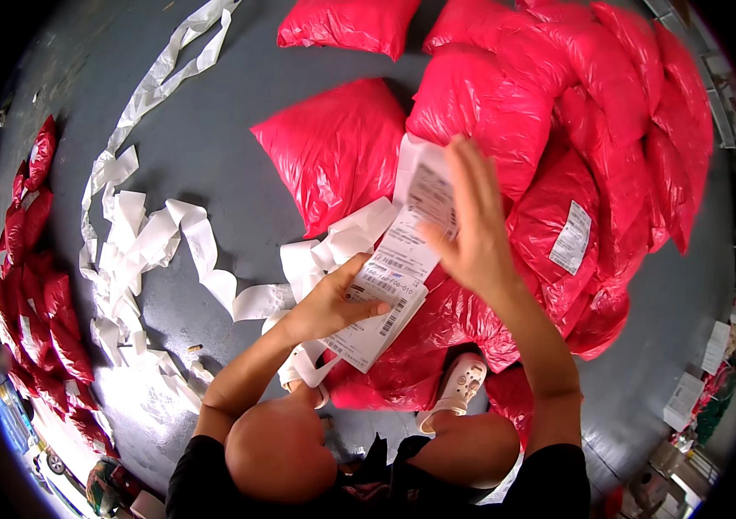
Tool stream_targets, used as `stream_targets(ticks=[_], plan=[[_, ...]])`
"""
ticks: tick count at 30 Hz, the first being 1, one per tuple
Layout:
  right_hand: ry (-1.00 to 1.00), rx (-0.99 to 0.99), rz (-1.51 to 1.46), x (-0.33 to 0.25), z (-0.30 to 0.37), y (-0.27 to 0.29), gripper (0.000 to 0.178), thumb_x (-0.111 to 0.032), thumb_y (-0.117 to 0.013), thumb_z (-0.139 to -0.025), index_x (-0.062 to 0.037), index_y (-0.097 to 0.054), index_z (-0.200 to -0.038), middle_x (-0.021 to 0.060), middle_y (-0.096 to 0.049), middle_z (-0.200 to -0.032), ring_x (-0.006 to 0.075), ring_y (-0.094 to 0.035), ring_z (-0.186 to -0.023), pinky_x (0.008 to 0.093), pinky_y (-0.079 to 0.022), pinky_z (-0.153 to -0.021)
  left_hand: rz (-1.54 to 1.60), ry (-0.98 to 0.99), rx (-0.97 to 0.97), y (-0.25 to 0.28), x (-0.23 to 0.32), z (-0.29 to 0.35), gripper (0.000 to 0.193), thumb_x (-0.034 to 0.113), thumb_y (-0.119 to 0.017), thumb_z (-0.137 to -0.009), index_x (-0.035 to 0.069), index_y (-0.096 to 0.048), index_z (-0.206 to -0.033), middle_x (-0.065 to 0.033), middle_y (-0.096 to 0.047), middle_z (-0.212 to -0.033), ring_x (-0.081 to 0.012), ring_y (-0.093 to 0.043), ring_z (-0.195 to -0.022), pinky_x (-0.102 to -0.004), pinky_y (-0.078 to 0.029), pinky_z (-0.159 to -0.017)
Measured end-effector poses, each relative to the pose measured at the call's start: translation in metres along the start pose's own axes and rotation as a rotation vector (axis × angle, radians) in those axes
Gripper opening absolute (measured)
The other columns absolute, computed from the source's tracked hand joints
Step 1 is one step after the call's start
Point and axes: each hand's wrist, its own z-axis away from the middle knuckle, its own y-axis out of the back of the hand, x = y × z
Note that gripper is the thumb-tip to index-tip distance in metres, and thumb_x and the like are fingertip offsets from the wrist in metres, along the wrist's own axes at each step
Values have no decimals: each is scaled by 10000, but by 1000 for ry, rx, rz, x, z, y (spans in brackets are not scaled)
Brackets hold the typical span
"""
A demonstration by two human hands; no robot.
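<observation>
My left hand [336, 303] grips a folded stack of printed shipping labels [389, 298], its thumb lying across the top sheet. From the stack a strip of labels runs up and away, curling at its far end. Beside that far end is my right hand [478, 221], slightly smeared by motion, its fingers stretched out and its thumb spread from them. Whether its thumb touches the strip I cannot tell. White backing paper [352, 238] trails off leftward from the labels. Just beyond, a plump red plastic mailer bag [331, 147] lies on the floor.
A large heap of red mailer bags [549, 104] fills the right side, one bearing a white label [570, 238]. Long tangled backing paper [138, 238] spreads over the grey floor [238, 95] to the left. More labelled red bags [39, 316] are piled at the far left.
</observation>
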Motion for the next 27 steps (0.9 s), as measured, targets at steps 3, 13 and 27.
stream_targets(ticks=[3,13,27], plan=[[100,-329,-288,-37,20,-20,752,-382,-668,-730,9,-349,-1288,200,-449,-1253,347,-493,-1101,421,-396,-938,-11,-52,18,6,-12,7,472,44,-662,-793,60,-426,-1203,-44,-571,-1016,-97,-517,-932,-267,-445,-803],[-636,-787,-893,1,23,-17,329,-280,-494,-910,13,-605,-1010,85,-646,-787,168,-602,-693,291,-449,-630,-93,68,-54,17,11,22,614,58,-697,-756,28,-381,-1282,-64,-572,-1074,-130,-531,-983,-278,-431,-850],[152,-242,525,173,-26,-42,597,-341,-576,-799,-27,-415,-1282,108,-375,-1363,244,-306,-1291,400,-235,-1068,88,132,242,118,-12,72,660,-55,-743,-613,27,-451,-1200,-50,-605,-1015,-137,-580,-907,-265,-448,-814]])
